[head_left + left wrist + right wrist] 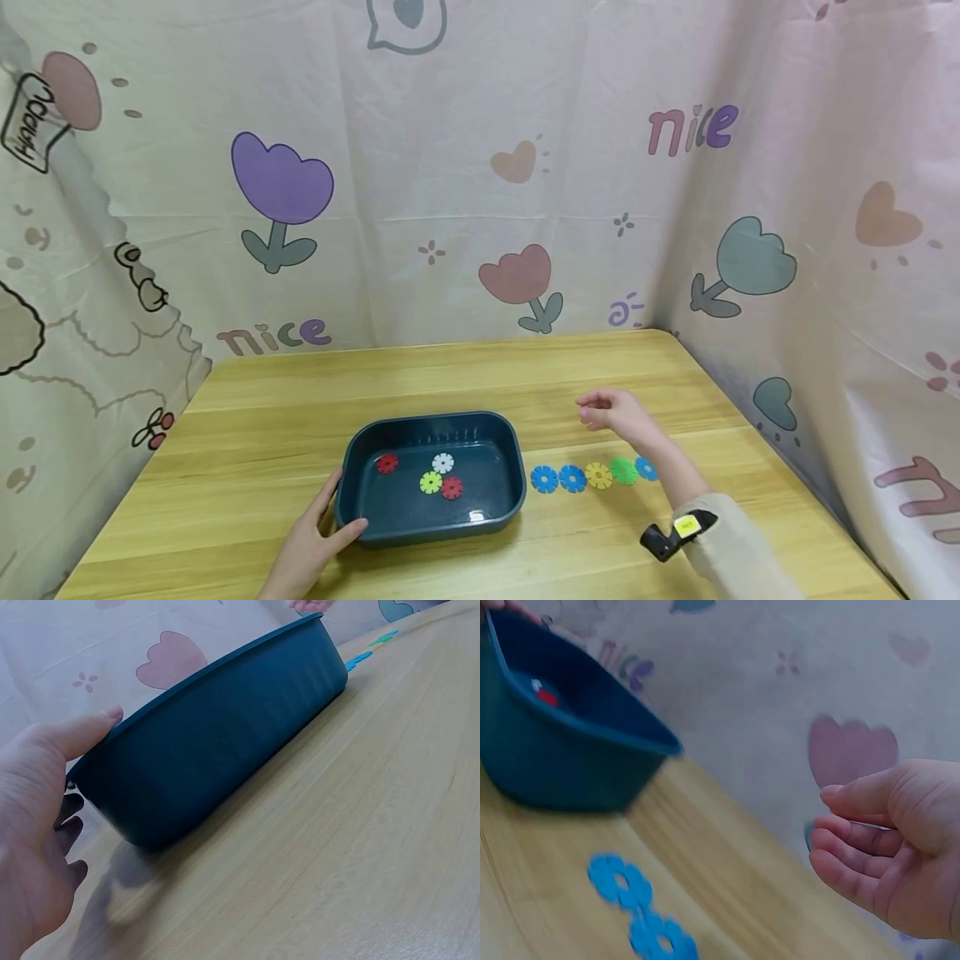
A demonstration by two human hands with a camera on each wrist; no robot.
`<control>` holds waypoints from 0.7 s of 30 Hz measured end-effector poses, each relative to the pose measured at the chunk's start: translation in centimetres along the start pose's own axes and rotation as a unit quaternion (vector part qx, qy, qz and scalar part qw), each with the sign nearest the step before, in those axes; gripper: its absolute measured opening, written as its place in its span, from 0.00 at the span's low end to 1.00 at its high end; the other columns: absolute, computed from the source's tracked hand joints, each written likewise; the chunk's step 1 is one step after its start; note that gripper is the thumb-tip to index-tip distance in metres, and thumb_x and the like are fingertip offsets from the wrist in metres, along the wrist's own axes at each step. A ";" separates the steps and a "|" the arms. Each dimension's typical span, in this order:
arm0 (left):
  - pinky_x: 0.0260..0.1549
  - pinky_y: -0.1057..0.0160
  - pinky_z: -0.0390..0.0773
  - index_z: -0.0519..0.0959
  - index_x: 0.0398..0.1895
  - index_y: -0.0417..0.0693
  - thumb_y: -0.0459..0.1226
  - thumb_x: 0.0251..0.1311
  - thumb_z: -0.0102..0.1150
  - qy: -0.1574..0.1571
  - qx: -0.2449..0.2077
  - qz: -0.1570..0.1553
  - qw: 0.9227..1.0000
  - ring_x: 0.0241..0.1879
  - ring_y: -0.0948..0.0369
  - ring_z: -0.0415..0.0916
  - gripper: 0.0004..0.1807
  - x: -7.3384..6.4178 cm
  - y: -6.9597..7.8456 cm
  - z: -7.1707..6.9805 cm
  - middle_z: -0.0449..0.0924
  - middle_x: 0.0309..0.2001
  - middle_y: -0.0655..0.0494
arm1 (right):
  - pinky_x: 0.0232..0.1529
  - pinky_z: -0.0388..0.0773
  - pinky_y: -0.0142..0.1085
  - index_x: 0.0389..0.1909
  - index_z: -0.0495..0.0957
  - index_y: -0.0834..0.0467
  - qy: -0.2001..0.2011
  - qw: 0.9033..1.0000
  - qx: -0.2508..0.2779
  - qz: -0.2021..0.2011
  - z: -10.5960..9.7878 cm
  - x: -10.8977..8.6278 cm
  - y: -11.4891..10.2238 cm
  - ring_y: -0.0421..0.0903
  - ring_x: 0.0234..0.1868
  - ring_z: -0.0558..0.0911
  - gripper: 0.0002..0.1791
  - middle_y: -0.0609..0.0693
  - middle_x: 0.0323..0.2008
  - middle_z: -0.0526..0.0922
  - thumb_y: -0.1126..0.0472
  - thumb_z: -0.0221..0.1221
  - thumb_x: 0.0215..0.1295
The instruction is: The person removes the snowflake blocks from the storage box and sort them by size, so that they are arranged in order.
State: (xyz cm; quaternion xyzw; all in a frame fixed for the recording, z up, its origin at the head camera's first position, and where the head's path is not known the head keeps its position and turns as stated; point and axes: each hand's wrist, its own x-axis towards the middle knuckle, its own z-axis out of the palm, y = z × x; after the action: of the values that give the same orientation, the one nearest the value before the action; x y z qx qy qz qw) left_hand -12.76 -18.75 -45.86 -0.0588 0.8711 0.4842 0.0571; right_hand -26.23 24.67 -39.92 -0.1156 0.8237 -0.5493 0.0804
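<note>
A dark teal plastic basin [427, 527] stands on the table, and my left hand [307, 537] grips its near left corner, thumb at the rim and fingers along the outer side. Inside lie several notched plastic discs: two red ones, a white disc [443, 462] and a yellow-green disc [431, 482]. My right hand [617, 414] is raised right of the basin, fingers loosely bent, and the right wrist view shows nothing in it. Below it runs a row of discs: two blue ones, a yellow disc [598, 476], a green disc [623, 472] and another blue disc [646, 468], partly behind the forearm.
The wooden table [420, 375] reaches back to a printed curtain [420, 183], which also hangs along both sides. A black wrist camera [666, 540] sits on the right sleeve. Bare wood shows behind the basin and to its left.
</note>
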 end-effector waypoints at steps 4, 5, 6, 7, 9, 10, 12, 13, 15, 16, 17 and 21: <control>0.55 0.30 0.50 0.44 0.74 0.48 0.50 0.57 0.60 0.001 -0.005 -0.001 1.000 0.66 0.33 0.42 0.48 0.0 0.0 0.0 0.44 0.70 0.34 | 0.42 0.79 0.43 0.48 0.72 0.72 -0.020 1.000 0.016 -0.010 1.9 0.9 -1.6 0.55 0.41 0.79 0.17 0.59 0.39 0.79 0.66 0.57 0.63; 0.55 0.30 0.50 0.44 0.74 0.48 0.49 0.57 0.60 0.001 -0.008 -0.001 1.000 0.66 0.33 0.42 0.48 -0.1 0.0 0.0 0.44 0.70 0.34 | 0.42 0.79 0.43 0.49 0.72 0.72 -0.027 0.999 0.019 -0.014 2.4 1.2 -2.0 0.54 0.40 0.80 0.17 0.59 0.39 0.79 0.66 0.57 0.63; 0.55 0.30 0.50 0.44 0.74 0.48 0.49 0.57 0.60 0.002 -0.011 -0.001 1.000 0.66 0.33 0.42 0.48 -0.1 0.0 0.0 0.44 0.70 0.34 | 0.42 0.79 0.43 0.48 0.72 0.73 -0.032 0.999 0.023 -0.018 3.0 1.4 -2.3 0.52 0.39 0.80 0.16 0.60 0.38 0.79 0.67 0.57 0.62; 0.56 0.31 0.50 0.44 0.74 0.48 0.49 0.56 0.60 0.002 -0.014 0.000 1.000 0.66 0.34 0.42 0.48 -0.1 0.0 0.0 0.44 0.70 0.34 | 0.42 0.79 0.44 0.49 0.72 0.73 -0.039 0.999 0.024 -0.022 3.5 1.6 -2.6 0.50 0.38 0.80 0.17 0.61 0.39 0.79 0.67 0.57 0.62; 0.56 0.31 0.50 0.45 0.73 0.47 0.49 0.56 0.61 0.003 -0.019 0.001 1.000 0.66 0.34 0.43 0.48 -0.1 0.0 0.0 0.44 0.70 0.34 | 0.42 0.79 0.45 0.48 0.72 0.73 -0.051 0.998 0.027 -0.031 4.5 1.9 -3.3 0.48 0.36 0.80 0.16 0.62 0.39 0.79 0.68 0.57 0.61; 0.56 0.31 0.50 0.45 0.73 0.47 0.48 0.56 0.61 0.003 -0.022 0.001 1.000 0.66 0.34 0.43 0.48 -0.1 0.0 -0.1 0.44 0.70 0.35 | 0.42 0.79 0.46 0.48 0.72 0.73 -0.056 0.997 0.028 -0.035 5.1 2.0 -3.5 0.47 0.36 0.80 0.17 0.63 0.39 0.79 0.68 0.58 0.61; 0.56 0.31 0.51 0.45 0.73 0.47 0.48 0.57 0.60 0.003 -0.022 0.001 1.000 0.66 0.34 0.43 0.48 -0.1 0.1 -0.1 0.44 0.70 0.34 | 0.43 0.78 0.47 0.48 0.72 0.74 -0.072 0.996 0.031 -0.042 6.2 2.3 -4.0 0.48 0.36 0.80 0.17 0.62 0.39 0.79 0.68 0.58 0.61; 0.56 0.31 0.51 0.45 0.73 0.47 0.48 0.57 0.60 0.003 -0.022 0.001 1.000 0.66 0.34 0.43 0.47 -0.1 0.1 -0.1 0.44 0.70 0.34 | 0.43 0.78 0.47 0.48 0.72 0.73 -0.080 0.995 0.033 -0.044 6.7 2.4 -4.2 0.50 0.37 0.80 0.17 0.62 0.38 0.79 0.68 0.58 0.60; 0.56 0.31 0.51 0.45 0.73 0.47 0.48 0.57 0.60 0.003 -0.021 0.001 1.000 0.66 0.34 0.43 0.47 -0.2 0.1 -0.1 0.44 0.70 0.34 | 0.42 0.79 0.46 0.48 0.73 0.73 -0.094 0.994 0.036 -0.045 7.8 2.6 -4.6 0.53 0.38 0.80 0.17 0.59 0.37 0.79 0.68 0.59 0.60; 0.56 0.31 0.51 0.45 0.73 0.47 0.48 0.57 0.60 0.003 -0.020 0.001 1.000 0.66 0.34 0.43 0.47 -0.2 0.2 -0.1 0.44 0.70 0.34 | 0.42 0.79 0.45 0.47 0.73 0.73 -0.103 0.993 0.036 -0.046 8.4 2.7 -4.7 0.54 0.39 0.80 0.17 0.57 0.36 0.79 0.68 0.59 0.60; 0.56 0.31 0.51 0.45 0.73 0.47 0.49 0.57 0.60 0.003 -0.019 0.001 1.000 0.66 0.34 0.43 0.48 -0.2 0.2 -0.1 0.44 0.70 0.34 | 0.42 0.79 0.45 0.47 0.73 0.73 -0.111 0.992 0.036 -0.046 9.0 2.8 -4.8 0.56 0.39 0.80 0.17 0.56 0.36 0.80 0.68 0.59 0.60; 0.57 0.32 0.50 0.45 0.73 0.48 0.49 0.56 0.61 0.004 -0.017 0.001 1.000 0.66 0.34 0.43 0.48 -0.2 0.2 -0.1 0.44 0.70 0.35 | 0.41 0.79 0.46 0.47 0.74 0.72 -0.140 0.989 0.019 -0.040 11.1 3.1 -4.8 0.61 0.40 0.80 0.17 0.53 0.34 0.80 0.68 0.60 0.59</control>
State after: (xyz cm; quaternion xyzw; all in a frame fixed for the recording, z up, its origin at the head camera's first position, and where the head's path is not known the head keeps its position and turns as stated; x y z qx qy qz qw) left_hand -12.56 -18.73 -45.59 -0.0606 0.8631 0.4987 0.0525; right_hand -25.82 12.14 -39.74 -0.2232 0.7883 -0.5459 0.1752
